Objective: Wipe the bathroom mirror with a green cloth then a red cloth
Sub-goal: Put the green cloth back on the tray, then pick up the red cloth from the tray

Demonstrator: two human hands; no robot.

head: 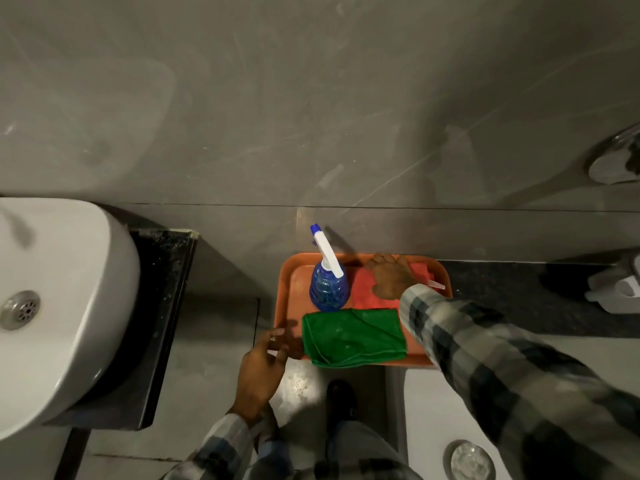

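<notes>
The orange tray (287,292) sits on a low ledge by the wall, holding the green cloth (353,337) folded at the near edge, the red cloth (363,289) behind it and a blue spray bottle (328,285) at the back left. The right hand (391,277) lies flat, fingers spread, on the red cloth; whether it has pinched any fabric I cannot tell. The left hand (265,362) hangs open and empty just beside the tray's near left corner, fingertips close to the green cloth.

Green goes first, so the left hand looks better placed: gather the whole fold so no corner trails. The bottle stands touching or just beside both cloths, so lifting straight up, not dragging, should avoid tipping it. The basin (62,299) on the left is well apart, and the wall above is open. The mirror is not in view.
</notes>
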